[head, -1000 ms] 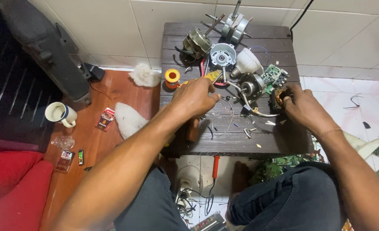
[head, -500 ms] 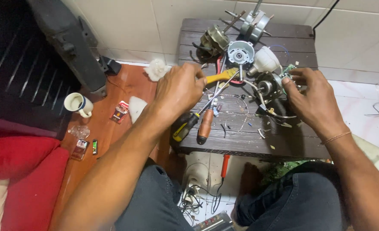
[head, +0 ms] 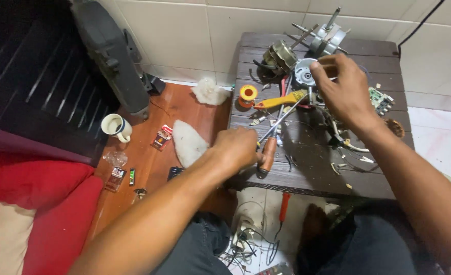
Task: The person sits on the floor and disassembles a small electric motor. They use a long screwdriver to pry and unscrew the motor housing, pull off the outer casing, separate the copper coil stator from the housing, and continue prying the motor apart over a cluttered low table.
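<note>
Your left hand has dropped from the yellow-handled pliers to the brown-handled screwdriver (fingers curled beside it, grip unclear), while your right hand has shifted up, fingertips pinched at the round silver motor part on the dark table, so the work's moved to the motor assy.

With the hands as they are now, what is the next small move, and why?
Probably lift the brown-handled screwdriver toward the round metal motor part. The left hand rests at its handle on the dark table, while the right hand is at that part, seemingly steadying it.
</note>
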